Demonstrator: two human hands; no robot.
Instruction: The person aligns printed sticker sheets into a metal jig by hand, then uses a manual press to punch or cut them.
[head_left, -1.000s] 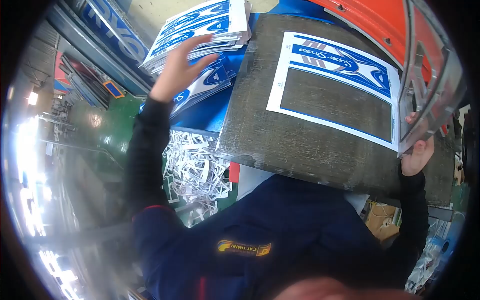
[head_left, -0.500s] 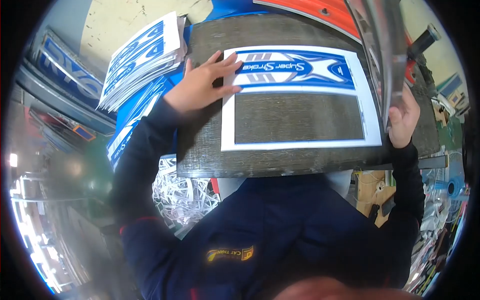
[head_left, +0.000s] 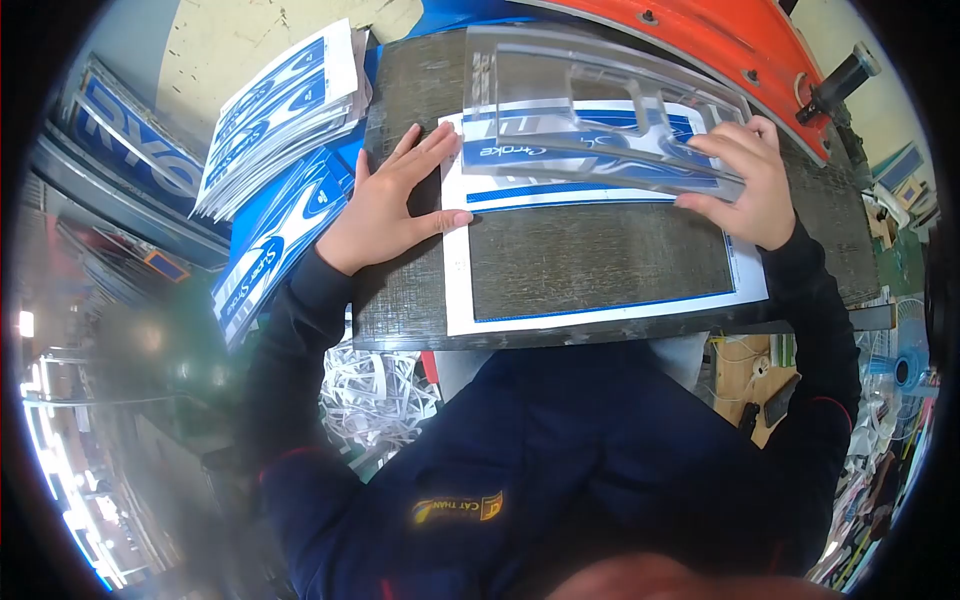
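Observation:
A printed sheet (head_left: 459, 285) with a blue and silver "Super Stroke" design lies on the dark, scored board. Its near half has a rectangular opening, through which the board (head_left: 600, 250) shows. My left hand (head_left: 395, 195) is open, with fingers spread over the sheet's left edge. My right hand (head_left: 750, 185) grips the right end of a clear plastic cutting die (head_left: 535, 75), thumb at its near edge. The die, a thick plate with cut-out slots, is tilted over the printed design and partly covers it.
Left of the board are a tall stack of printed sheets (head_left: 290, 110) and loose blue prints (head_left: 275, 245). A red machine part (head_left: 700, 40) with a black handle (head_left: 840, 85) borders the far right. White paper scraps (head_left: 375, 390) lie below the board's near edge.
My right hand has swung the clear die from upright at the right side to a lower position over the printed design. The sheet has shifted slightly toward me, my left hand still on it.

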